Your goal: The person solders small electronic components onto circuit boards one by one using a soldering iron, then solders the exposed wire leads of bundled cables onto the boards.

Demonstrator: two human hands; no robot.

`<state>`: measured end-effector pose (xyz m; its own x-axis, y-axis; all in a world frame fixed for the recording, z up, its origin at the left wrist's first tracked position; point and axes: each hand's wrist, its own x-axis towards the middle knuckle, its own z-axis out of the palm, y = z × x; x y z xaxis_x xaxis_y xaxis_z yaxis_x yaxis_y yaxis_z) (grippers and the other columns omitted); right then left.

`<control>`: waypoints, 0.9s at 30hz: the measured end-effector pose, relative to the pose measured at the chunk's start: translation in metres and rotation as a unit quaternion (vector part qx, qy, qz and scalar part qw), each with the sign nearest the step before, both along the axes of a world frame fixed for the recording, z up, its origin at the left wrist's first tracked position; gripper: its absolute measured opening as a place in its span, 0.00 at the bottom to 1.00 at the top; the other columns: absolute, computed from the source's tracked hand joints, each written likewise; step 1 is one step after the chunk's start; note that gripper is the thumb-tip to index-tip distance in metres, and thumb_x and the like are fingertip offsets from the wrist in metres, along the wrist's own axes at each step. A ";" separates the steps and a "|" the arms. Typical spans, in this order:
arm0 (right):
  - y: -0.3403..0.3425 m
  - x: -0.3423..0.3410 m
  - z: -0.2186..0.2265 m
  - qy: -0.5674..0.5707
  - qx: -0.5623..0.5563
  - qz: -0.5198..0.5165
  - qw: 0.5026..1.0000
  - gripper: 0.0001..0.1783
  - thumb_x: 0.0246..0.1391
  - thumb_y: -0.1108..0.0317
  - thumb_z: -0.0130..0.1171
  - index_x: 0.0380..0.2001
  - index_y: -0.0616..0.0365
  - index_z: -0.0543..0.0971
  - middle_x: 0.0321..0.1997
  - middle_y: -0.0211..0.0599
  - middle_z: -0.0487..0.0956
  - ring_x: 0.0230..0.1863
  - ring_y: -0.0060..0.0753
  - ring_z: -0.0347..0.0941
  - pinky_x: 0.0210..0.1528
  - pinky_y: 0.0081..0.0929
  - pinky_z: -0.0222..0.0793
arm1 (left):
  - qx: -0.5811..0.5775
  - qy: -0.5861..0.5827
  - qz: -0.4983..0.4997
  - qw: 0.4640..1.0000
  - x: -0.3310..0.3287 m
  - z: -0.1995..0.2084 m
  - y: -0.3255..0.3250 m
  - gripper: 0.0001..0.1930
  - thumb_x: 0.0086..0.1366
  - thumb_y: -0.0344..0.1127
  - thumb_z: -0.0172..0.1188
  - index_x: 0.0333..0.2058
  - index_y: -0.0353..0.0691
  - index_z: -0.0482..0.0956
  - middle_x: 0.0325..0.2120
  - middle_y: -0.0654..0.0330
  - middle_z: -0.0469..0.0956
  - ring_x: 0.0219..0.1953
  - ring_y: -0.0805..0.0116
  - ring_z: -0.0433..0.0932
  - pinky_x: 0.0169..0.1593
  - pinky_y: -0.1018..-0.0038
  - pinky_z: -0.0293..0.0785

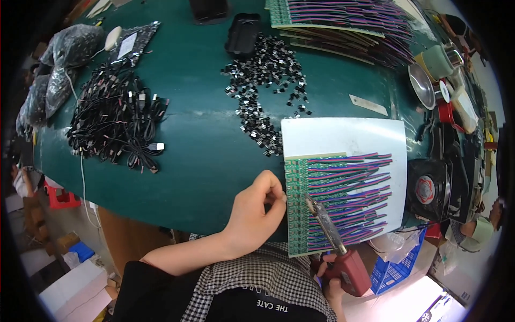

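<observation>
A green circuit board panel (298,214) with rows of purple, red and blue wires (354,188) lies on a white board (343,137). My left hand (256,214) is at the panel's left edge, thumb and forefinger pinched together; anything between the fingertips is too small to make out. My right hand (333,287) grips a soldering gun (351,272) with a red body, low at the panel's near side. Its metal barrel slants up and left, its tip over the rows of parts near my left fingertips. Whether the tip touches the panel, I cannot tell.
Loose small black-and-silver connectors (263,80) spread beyond the panel beside a black tray (243,35). Black USB cables (112,115) heap at left. Stacked wired panels (332,19) stand far right, a metal ruler (368,105) nearer. A black fan-like box (429,189) sits right.
</observation>
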<state>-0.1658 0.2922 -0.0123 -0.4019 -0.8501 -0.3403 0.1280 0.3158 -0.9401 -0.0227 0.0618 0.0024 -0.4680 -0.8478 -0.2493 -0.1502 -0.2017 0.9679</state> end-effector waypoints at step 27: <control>-0.009 0.007 0.004 -0.066 -0.089 -0.080 0.991 0.39 0.45 0.45 0.64 0.51 0.63 0.67 0.47 0.44 0.74 0.27 0.28 0.71 0.30 0.23 0.66 | -0.028 -0.106 -0.022 0.994 0.050 -0.003 -0.098 0.05 0.56 0.26 0.60 0.31 0.29 0.76 0.22 0.58 0.78 0.25 0.73 0.77 0.31 0.80 0.73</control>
<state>-0.1585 0.2836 -0.0087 -0.4979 -0.8309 -0.2485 0.2886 0.1114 -0.9509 0.0274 -0.0363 -0.0009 -0.4474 -0.8429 -0.2989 -0.3604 -0.1360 0.9228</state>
